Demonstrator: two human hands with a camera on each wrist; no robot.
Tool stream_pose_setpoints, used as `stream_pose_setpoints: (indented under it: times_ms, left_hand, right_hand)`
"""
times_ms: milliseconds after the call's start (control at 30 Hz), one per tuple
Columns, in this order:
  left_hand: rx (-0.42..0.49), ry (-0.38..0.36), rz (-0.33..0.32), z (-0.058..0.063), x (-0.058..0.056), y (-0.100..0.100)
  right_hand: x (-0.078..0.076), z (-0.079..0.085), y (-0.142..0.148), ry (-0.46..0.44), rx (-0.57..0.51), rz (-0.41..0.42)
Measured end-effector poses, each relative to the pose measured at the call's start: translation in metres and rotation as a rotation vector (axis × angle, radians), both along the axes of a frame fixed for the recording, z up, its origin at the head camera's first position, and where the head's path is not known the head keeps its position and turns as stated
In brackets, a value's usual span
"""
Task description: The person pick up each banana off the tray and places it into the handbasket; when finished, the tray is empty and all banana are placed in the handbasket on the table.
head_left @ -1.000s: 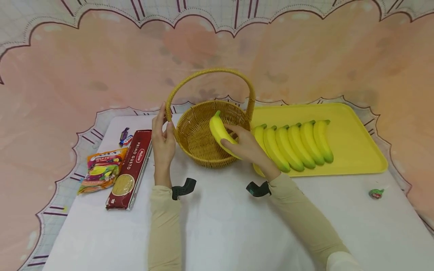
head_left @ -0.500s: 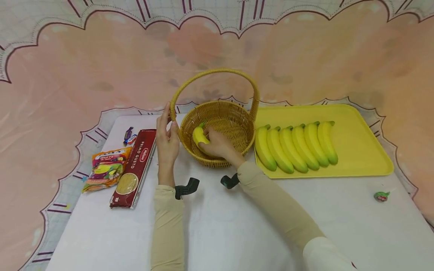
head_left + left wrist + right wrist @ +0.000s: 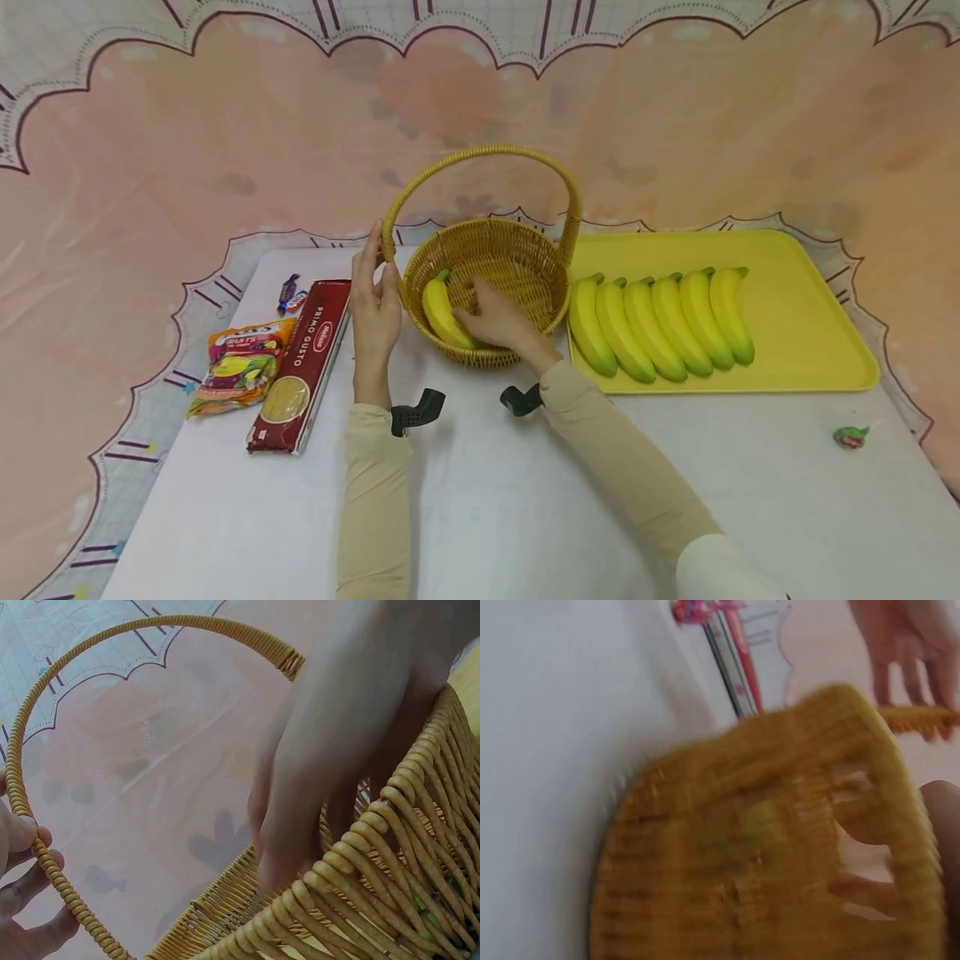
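A wicker basket [image 3: 517, 283] with a tall arched handle stands at the table's back middle. My left hand [image 3: 375, 312] holds the left foot of that handle, fingers behind and thumb in front; the left wrist view shows these fingers [image 3: 56, 930] against the handle [image 3: 26, 772]. Inside the basket, along its left wall, lies a yellow banana [image 3: 442, 312] with green tips. My right hand [image 3: 502, 318] is over the basket's inside just right of the banana, fingers loose and not wrapped round it. In the left wrist view the basket rim [image 3: 360, 840] hides its fingertips.
Touching the basket's right side is a yellow tray [image 3: 810, 333] with several bananas [image 3: 660, 329] in a row. Left of the basket lie a red spaghetti pack [image 3: 303, 367], an orange candy bag [image 3: 243, 367] and small wrapped sweets [image 3: 288, 296]. Another sweet [image 3: 851, 437] lies front right.
My right hand has carried the banana left and down into the basket, let it go and drawn slightly right. My left hand keeps hold of the handle.
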State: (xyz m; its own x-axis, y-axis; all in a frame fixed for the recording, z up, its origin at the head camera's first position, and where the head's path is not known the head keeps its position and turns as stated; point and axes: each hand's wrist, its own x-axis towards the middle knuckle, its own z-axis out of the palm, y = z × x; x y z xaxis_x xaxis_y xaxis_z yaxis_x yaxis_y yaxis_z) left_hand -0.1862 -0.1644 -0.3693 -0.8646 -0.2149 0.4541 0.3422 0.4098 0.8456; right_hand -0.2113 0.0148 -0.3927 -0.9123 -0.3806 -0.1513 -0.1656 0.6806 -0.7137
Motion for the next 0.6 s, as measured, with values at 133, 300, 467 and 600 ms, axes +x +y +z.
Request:
stream_pose_setpoints:
  times_ms: [133,300,467,600]
  left_hand:
    - [-0.003,-0.011,0.012,0.000,0.000,0.000]
    - [-0.002,-0.023,0.010,-0.001,0.002,0.001]
    - [0.018,-0.027,-0.001,-0.001,0.003,0.003]
    - [0.022,-0.010,-0.002,-0.002,0.003,0.003]
  right_hand:
    - [0.002,0.004,0.026,0.118,-0.071,-0.023]
    - [0.009,0.009,0.067,0.269,-0.165,-0.076]
    - [0.018,0.012,0.113,0.350,-0.217,-0.205]
    - [0.023,0.013,0.150,0.363,-0.232,-0.302]
